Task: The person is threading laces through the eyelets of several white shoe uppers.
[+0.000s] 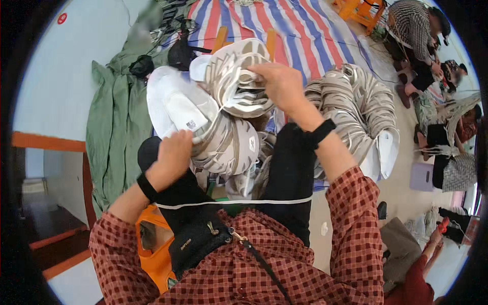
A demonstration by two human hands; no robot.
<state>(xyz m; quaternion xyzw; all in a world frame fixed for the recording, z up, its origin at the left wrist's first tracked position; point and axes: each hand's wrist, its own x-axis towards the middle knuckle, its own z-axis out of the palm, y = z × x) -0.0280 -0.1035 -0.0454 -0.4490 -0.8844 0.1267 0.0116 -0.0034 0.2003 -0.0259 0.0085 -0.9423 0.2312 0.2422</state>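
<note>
Our right hand (282, 87) pinched the uppers (221, 79), our left hand (174, 154) a white lining (168, 99) — loose laces (222, 107) could have snagged, we judged, if tugged.

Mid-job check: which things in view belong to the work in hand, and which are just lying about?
In the work:
- beige-and-white shoe uppers, pinched by the right hand
- white labelled piece, left hand at its edge
- looped stack of similar uppers, probably

Apparently lying about:
- green cloth
- striped sheet
- orange frame
</note>
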